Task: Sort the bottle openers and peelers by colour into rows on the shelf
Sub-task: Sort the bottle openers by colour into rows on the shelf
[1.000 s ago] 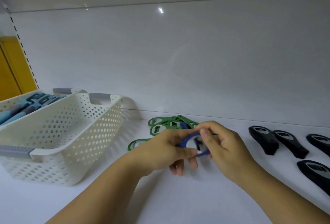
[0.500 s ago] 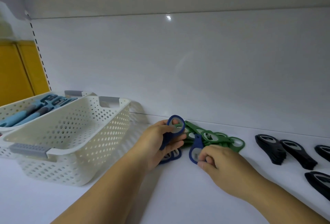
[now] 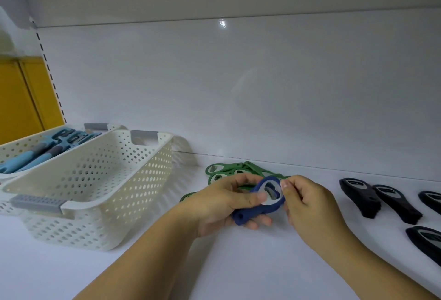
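At centre frame the left hand (image 3: 222,204) curls round a blue bottle opener (image 3: 245,215), thumb on its metal ring; the right hand (image 3: 307,206) pinches the ring's edge, probably squaring it for a row between green openers (image 3: 229,168) and black openers (image 3: 355,192). At left, the far basket (image 3: 16,148) holds light-blue peelers (image 3: 28,158), beside the near basket (image 3: 107,180).

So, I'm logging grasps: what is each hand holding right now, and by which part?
Both hold the blue bottle opener: the left hand grips its handle, thumb on the metal head; the right hand pinches the head's rim.
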